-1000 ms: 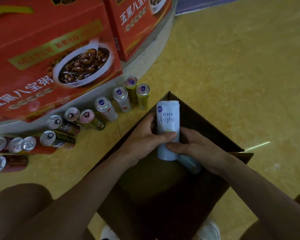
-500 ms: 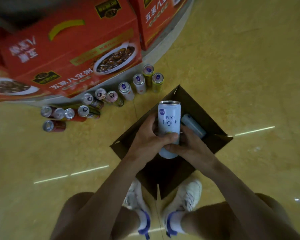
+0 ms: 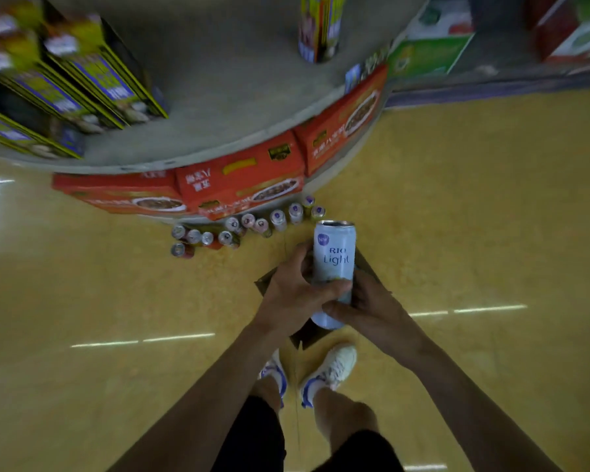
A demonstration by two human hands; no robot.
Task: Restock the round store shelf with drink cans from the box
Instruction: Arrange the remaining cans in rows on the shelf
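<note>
A pale blue "RIO Light" can (image 3: pixel 334 257) stands upright between my hands, high above the floor. My left hand (image 3: pixel 292 294) grips its left side with the thumb across the front. My right hand (image 3: pixel 372 306) wraps the lower right side. The brown cardboard box (image 3: pixel 367 264) lies on the floor right below, mostly hidden behind my hands. The round grey shelf (image 3: pixel 225 97) curves across the upper frame, with a bare patch of its top facing me.
Several drink cans (image 3: pixel 249 223) stand in a row on the yellow floor at the shelf's base. Red food cartons (image 3: pixel 239 182) line the lower tier. Yellow-blue boxes (image 3: pixel 65 83) sit upper left, a tall tin (image 3: pixel 319 25) farther back. My white shoes (image 3: pixel 331 369) are under the box.
I have risen from a crouch, so the view pulled far back and the shelf top came into sight. Both hands lifted the can up out of the box.
</note>
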